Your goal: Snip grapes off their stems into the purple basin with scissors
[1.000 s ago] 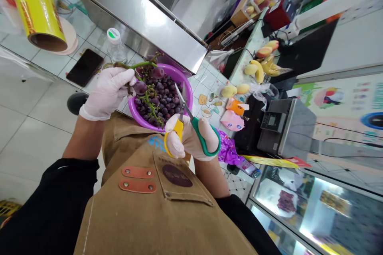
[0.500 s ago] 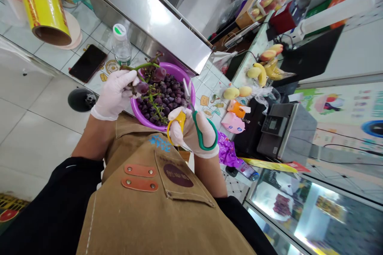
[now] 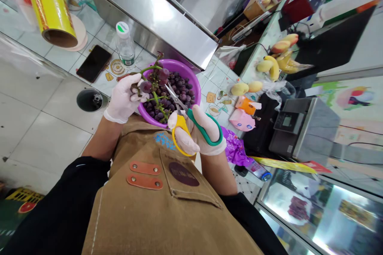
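My left hand (image 3: 124, 95), in a white glove, grips a green grape stem (image 3: 151, 87) that still carries a few dark grapes, held over a purple bowl (image 3: 194, 77) full of loose dark grapes. My right hand (image 3: 197, 131), also gloved, holds scissors (image 3: 185, 121) with one yellow and one green handle. The blades point up and left toward the stem, slightly apart, just above the grapes in the bowl. I wear a tan apron over black sleeves.
A water bottle (image 3: 125, 44), a black phone (image 3: 93, 63) and a yellow roll of wrap (image 3: 50, 6) lie on the tiled counter to the left. A steel box (image 3: 155, 12) stands behind the bowl. Mangoes (image 3: 247, 87), bananas (image 3: 271, 65) and a scale (image 3: 305, 129) sit to the right.
The scissors have swung left, their blades now closer to the stem in my left hand. My head has shifted, so the whole scene sits a little further right.
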`<state>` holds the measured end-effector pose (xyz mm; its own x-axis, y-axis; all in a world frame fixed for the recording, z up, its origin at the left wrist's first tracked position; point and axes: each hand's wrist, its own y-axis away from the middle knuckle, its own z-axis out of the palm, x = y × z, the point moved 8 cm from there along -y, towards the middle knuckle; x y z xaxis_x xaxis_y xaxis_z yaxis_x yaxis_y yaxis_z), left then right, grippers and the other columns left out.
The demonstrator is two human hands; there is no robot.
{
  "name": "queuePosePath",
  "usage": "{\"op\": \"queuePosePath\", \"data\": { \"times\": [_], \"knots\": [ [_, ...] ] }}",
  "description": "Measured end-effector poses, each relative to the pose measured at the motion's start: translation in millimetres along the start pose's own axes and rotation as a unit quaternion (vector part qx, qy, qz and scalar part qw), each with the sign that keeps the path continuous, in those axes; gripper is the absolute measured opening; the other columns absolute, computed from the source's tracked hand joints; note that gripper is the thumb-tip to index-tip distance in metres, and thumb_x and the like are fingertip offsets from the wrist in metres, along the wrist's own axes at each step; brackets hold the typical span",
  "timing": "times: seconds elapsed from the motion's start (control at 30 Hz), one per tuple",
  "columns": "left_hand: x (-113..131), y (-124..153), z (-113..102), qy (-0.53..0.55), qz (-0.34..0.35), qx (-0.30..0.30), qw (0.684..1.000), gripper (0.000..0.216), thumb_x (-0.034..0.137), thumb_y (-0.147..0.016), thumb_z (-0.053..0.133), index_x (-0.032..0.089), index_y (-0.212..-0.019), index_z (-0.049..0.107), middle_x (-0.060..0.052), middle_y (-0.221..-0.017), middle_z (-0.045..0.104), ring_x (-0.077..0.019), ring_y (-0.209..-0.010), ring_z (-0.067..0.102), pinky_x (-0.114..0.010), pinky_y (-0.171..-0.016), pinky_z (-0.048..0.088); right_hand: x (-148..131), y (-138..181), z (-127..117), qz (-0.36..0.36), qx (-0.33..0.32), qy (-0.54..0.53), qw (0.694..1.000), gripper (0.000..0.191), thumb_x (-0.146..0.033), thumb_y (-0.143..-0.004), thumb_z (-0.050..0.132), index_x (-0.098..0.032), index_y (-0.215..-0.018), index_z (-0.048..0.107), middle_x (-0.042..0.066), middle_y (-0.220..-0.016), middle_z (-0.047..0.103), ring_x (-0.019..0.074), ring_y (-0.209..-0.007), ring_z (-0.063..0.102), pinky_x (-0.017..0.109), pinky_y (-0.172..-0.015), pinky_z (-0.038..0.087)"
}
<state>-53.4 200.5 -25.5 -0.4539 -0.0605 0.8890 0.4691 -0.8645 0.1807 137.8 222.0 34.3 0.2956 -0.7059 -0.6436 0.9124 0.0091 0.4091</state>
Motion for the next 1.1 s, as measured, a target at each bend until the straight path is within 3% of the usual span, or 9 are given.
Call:
{"op": "queuePosePath", "data": {
  "times": [0.13,0.23,0.5,0.7,1.1],
  "knots": [
    [13,19,3,-0.008,0.019,0.063,0.998,0.051,0.057,-0.083,0.081,0.023,-0.063,0.049,0.005,-0.052,0.037,-0.0067,-0.041,0.029,-0.026,-0.04,0.029,3,-2,2,0.015,-0.012,-0.029,0.999,0.077,-0.076,-0.117,0.023,-0.016,-0.11,0.07,-0.007,-0.047,0.049,0.0118,-0.036,0.039,0.022,-0.043,0.037],
    [16,28,6,-0.022,0.023,0.075,0.997,0.045,0.053,-0.086,0.082,0.022,-0.065,0.056,0.003,-0.053,0.043,-0.0075,-0.042,0.034,-0.024,-0.038,0.02,5,-3,5,0.021,-0.018,-0.037,0.999,0.075,-0.075,-0.117,0.025,-0.016,-0.114,0.07,-0.007,-0.047,0.049,0.0117,-0.037,0.039,0.022,-0.043,0.037],
    [19,35,17,-0.044,0.032,0.056,0.997,0.046,0.055,-0.087,0.083,0.022,-0.066,0.059,0.002,-0.054,0.047,-0.0081,-0.042,0.035,-0.026,-0.039,0.02,5,-10,0,-0.005,-0.014,-0.031,0.999,0.07,-0.074,-0.117,0.032,-0.017,-0.11,0.07,-0.006,-0.05,0.052,0.0111,-0.038,0.043,0.021,-0.043,0.04],
    [17,34,18,-0.042,0.03,0.059,0.997,0.045,0.054,-0.086,0.084,0.02,-0.067,0.061,0.002,-0.055,0.048,-0.0069,-0.043,0.034,-0.025,-0.039,0.02,2,-11,3,-0.041,-0.05,-0.031,0.997,0.059,-0.07,-0.116,0.045,-0.017,-0.115,0.072,-0.008,-0.051,0.052,0.01,-0.037,0.042,0.019,-0.041,0.04],
    [16,30,20,-0.056,0.026,0.056,0.997,0.049,0.059,-0.085,0.085,0.021,-0.067,0.061,0.004,-0.052,0.041,-0.0079,-0.043,0.036,-0.024,-0.039,0.023,8,-15,-9,-0.036,0.006,0.029,0.999,0.068,-0.082,-0.11,0.045,-0.019,-0.115,0.071,-0.009,-0.048,0.048,0.0115,-0.039,0.044,0.022,-0.042,0.038]
  ]
}}
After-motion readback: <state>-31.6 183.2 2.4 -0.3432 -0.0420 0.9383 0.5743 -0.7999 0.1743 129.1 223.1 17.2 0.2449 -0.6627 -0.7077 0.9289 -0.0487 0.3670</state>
